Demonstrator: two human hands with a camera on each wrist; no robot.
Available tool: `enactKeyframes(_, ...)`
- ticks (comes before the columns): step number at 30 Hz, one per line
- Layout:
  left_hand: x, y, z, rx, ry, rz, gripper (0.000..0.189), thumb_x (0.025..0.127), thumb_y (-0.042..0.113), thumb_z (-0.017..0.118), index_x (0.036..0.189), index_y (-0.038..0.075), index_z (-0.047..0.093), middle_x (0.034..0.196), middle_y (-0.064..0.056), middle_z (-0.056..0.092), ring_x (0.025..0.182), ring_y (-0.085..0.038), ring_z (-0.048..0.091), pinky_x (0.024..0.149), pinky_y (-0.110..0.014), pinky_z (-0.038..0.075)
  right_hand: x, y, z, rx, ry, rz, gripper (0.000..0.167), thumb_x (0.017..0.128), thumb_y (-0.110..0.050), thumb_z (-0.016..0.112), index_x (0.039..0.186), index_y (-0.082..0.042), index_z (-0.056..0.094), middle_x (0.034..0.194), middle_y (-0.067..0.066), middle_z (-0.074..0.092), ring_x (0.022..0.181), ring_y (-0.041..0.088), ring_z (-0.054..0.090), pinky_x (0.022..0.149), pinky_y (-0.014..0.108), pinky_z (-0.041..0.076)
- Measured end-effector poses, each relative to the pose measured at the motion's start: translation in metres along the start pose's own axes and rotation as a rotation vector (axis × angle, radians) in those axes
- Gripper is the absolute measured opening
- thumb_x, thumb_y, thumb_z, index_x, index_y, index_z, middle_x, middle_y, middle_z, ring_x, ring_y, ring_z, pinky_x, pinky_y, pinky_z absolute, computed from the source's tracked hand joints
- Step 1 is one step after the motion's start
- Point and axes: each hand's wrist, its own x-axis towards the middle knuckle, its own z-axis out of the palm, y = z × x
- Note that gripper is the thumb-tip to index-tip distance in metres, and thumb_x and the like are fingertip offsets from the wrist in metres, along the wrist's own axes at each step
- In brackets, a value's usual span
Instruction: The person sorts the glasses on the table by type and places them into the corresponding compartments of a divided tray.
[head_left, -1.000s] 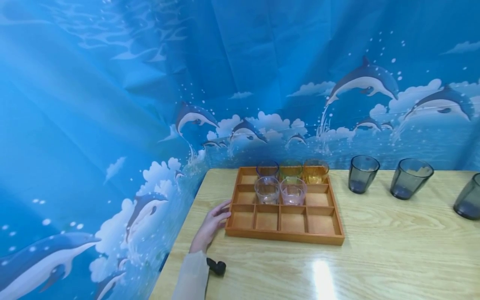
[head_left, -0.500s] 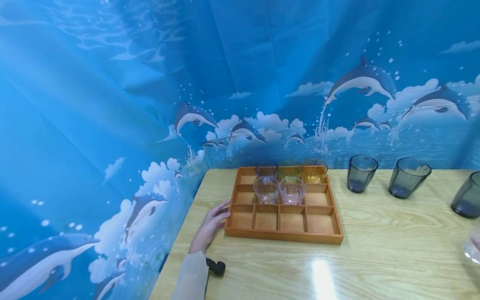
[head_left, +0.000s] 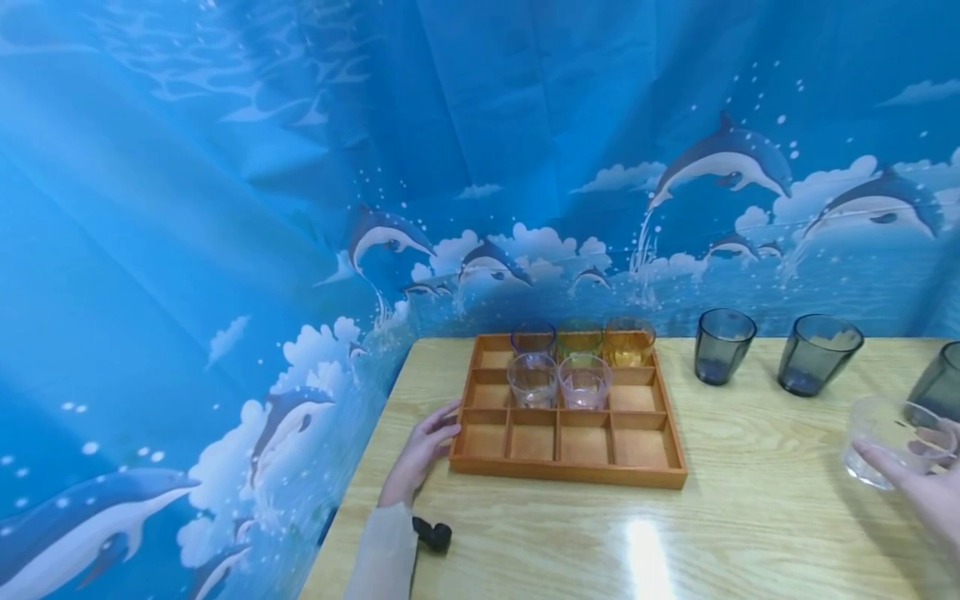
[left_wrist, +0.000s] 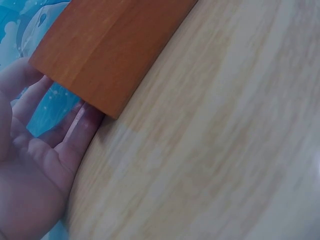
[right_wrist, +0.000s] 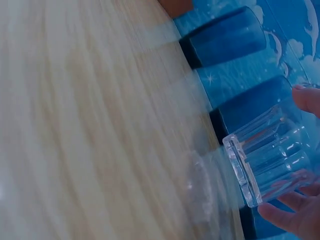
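Note:
A clear glass [head_left: 873, 446] is gripped by my right hand [head_left: 922, 487] at the table's right side, thumb on its near side. In the right wrist view the glass [right_wrist: 270, 155] is held above the tabletop, between the thumb and fingers. My left hand [head_left: 420, 454] rests at the left side of a wooden compartment tray [head_left: 570, 473], its fingers relaxed and touching the edge. The tray's back row bears a blue-rimmed, a green and an amber glass [head_left: 630, 354]. In the middle row stand a clear glass [head_left: 534, 387] and a pinkish glass [head_left: 587, 387].
Three grey glasses stand at the back right: one grey glass [head_left: 723, 350] nearest the tray, another grey glass [head_left: 813, 362], and a third grey glass [head_left: 937, 387] partly behind the held one. A dolphin-print curtain [head_left: 480, 167] hangs behind and left of the table.
My right hand has come in from the right edge with the clear glass and moved left. The left hand, tray and standing glasses stay put.

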Motion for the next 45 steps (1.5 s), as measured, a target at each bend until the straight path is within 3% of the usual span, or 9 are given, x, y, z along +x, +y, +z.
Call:
enactKeyframes(5, 0.000, 0.001, 0.000, 0.002, 0.002, 0.007, 0.049, 0.089, 0.027, 0.062, 0.136, 0.022, 0.049, 0.137, -0.009, 0.044, 0.121, -0.025, 0.043, 0.090, -0.040, 0.041, -0.003, -0.013, 0.009, -0.004, -0.106, -0.033, 0.095, 0.077, -0.023, 0.076, 0.148, -0.015, 0.014, 0.135, 0.006, 0.038, 0.099, -0.006, 0.037, 0.064, 0.007, 0.028)
enactKeyframes(7, 0.000, 0.001, 0.000, -0.002, 0.006, 0.001, 0.049, 0.089, 0.026, 0.062, 0.136, 0.022, 0.049, 0.137, -0.008, 0.044, 0.121, -0.025, 0.044, 0.090, -0.041, 0.041, -0.004, -0.021, 0.015, -0.034, -0.139, -0.034, 0.099, 0.078, -0.028, 0.075, 0.149, -0.015, 0.008, 0.143, 0.016, 0.031, 0.109, 0.001, 0.039, 0.063, 0.009, 0.028)
enactKeyframes(10, -0.002, 0.003, 0.000, -0.005, 0.004, -0.005, 0.049, 0.089, 0.026, 0.062, 0.136, 0.022, 0.049, 0.137, -0.008, 0.044, 0.121, -0.024, 0.043, 0.090, -0.040, 0.041, -0.005, -0.031, 0.024, -0.043, -0.168, -0.050, 0.100, 0.078, -0.031, 0.075, 0.149, -0.015, 0.006, 0.146, 0.020, 0.028, 0.117, 0.008, 0.039, 0.067, 0.011, 0.031)
enactKeyframes(16, -0.006, 0.011, 0.002, -0.012, -0.014, -0.027, 0.050, 0.091, 0.021, 0.060, 0.139, 0.019, 0.045, 0.139, -0.010, 0.041, 0.122, -0.024, 0.042, 0.091, -0.041, 0.040, -0.006, -0.043, 0.038, 0.031, -0.234, -0.118, 0.096, 0.079, -0.027, 0.074, 0.148, -0.014, 0.009, 0.135, 0.017, 0.038, 0.102, -0.005, 0.039, 0.082, 0.011, 0.030)
enactKeyframes(18, -0.004, 0.008, 0.001, -0.011, -0.006, -0.026, 0.050, 0.090, 0.022, 0.061, 0.138, 0.020, 0.047, 0.138, -0.009, 0.042, 0.121, -0.024, 0.042, 0.090, -0.040, 0.041, -0.006, -0.047, 0.042, 0.048, -0.253, -0.144, 0.094, 0.079, -0.025, 0.075, 0.148, -0.011, 0.012, 0.129, 0.017, 0.041, 0.096, -0.009, 0.037, 0.079, 0.007, 0.029)
enactKeyframes(23, 0.000, 0.003, 0.001, -0.006, 0.013, -0.012, 0.048, 0.088, 0.025, 0.063, 0.135, 0.023, 0.050, 0.135, -0.008, 0.045, 0.120, -0.024, 0.044, 0.089, -0.040, 0.041, -0.010, -0.057, 0.052, 0.048, -0.278, -0.198, 0.092, 0.079, -0.026, 0.075, 0.147, -0.012, 0.015, 0.126, 0.021, 0.041, 0.096, -0.010, 0.036, 0.081, 0.012, 0.029)
enactKeyframes(31, -0.002, 0.006, 0.001, -0.016, 0.000, -0.024, 0.049, 0.089, 0.023, 0.062, 0.136, 0.021, 0.049, 0.137, -0.008, 0.044, 0.121, -0.024, 0.043, 0.091, -0.040, 0.040, -0.022, -0.074, 0.069, 0.089, -0.296, -0.279, 0.089, 0.076, -0.021, 0.078, 0.145, -0.011, 0.022, 0.125, 0.025, 0.043, 0.097, -0.009, 0.038, 0.079, 0.010, 0.029)
enactKeyframes(39, -0.014, 0.026, 0.007, -0.017, -0.043, -0.028, 0.050, 0.092, 0.017, 0.057, 0.140, 0.014, 0.043, 0.139, -0.012, 0.041, 0.122, -0.026, 0.042, 0.093, -0.043, 0.038, -0.029, -0.088, 0.085, 0.137, -0.342, -0.337, 0.093, 0.075, -0.018, 0.078, 0.146, -0.012, 0.019, 0.128, 0.024, 0.044, 0.102, -0.008, 0.041, 0.080, 0.006, 0.028)
enactKeyframes(45, -0.009, 0.017, 0.005, -0.025, -0.024, -0.035, 0.051, 0.091, 0.018, 0.059, 0.140, 0.015, 0.043, 0.138, -0.011, 0.041, 0.120, -0.024, 0.043, 0.091, -0.040, 0.040, -0.032, -0.102, 0.097, 0.161, -0.360, -0.351, 0.089, 0.072, -0.018, 0.081, 0.143, -0.009, 0.026, 0.126, 0.016, 0.045, 0.105, 0.004, 0.044, 0.081, 0.008, 0.031)
